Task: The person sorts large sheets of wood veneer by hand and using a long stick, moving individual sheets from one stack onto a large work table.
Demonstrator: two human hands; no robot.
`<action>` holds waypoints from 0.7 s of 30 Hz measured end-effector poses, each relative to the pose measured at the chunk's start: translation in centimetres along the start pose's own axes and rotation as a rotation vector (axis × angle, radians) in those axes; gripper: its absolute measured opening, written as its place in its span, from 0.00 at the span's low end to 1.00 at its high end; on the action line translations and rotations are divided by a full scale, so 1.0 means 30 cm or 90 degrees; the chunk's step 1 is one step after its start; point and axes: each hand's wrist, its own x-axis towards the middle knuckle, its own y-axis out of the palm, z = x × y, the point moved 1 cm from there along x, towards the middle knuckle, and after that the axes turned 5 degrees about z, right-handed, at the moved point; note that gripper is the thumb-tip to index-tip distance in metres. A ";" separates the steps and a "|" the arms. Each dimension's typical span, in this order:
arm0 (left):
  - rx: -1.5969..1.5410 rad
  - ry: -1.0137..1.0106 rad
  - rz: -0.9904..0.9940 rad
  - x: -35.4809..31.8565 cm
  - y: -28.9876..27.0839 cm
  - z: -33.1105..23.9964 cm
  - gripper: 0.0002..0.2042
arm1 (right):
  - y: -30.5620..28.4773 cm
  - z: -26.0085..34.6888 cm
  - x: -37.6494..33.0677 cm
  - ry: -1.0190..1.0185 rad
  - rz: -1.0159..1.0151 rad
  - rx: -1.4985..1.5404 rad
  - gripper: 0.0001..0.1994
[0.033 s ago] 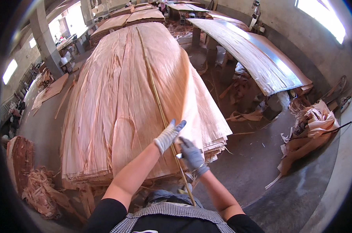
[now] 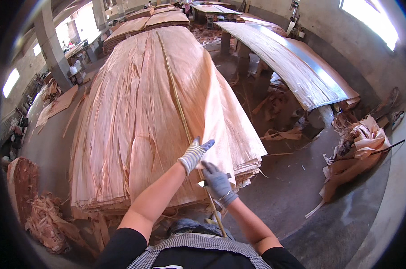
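A tall stack of thin pinkish wood veneer sheets (image 2: 118, 116) lies in front of me. Along its top runs a long, thin bamboo-like pole (image 2: 178, 105), its near end reaching my apron. My left hand (image 2: 194, 155), in a striped glove, rests over the pole with fingers stretched apart. Just right of it, my right hand (image 2: 217, 180), in a grey glove, is closed around a small knife-like tool (image 2: 201, 183); a shiny tip shows on one side and a dark end on the other. Beside both hands, the top veneer sheet (image 2: 216, 121) bulges up in a fold.
At right, a long bench (image 2: 292, 62) carries more veneer and a shiny metal strip. Scrap veneer (image 2: 368, 143) is heaped on the right floor, with more shreds (image 2: 48, 224) at lower left. A concrete pillar (image 2: 53, 49) stands at far left. Further veneer stacks (image 2: 167, 19) sit behind.
My right hand has shifted slightly left and toward me with the knife-like tool. The fold in the top veneer sheet has moved left. My left hand has barely moved.
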 end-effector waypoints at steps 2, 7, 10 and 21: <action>0.141 0.076 -0.067 0.002 -0.146 0.077 0.20 | -0.014 0.092 -0.043 -0.091 0.004 -0.027 0.20; -0.081 -0.011 -0.031 -0.187 -0.429 0.072 0.17 | 0.094 0.015 -0.399 0.332 0.098 0.104 0.17; -0.094 -0.028 -0.049 -0.264 -0.642 0.057 0.18 | 0.280 0.044 -0.544 0.397 0.117 0.556 0.16; -0.339 -0.107 -0.082 -0.654 -0.977 0.229 0.20 | 0.340 0.203 -0.462 0.573 -0.084 0.744 0.06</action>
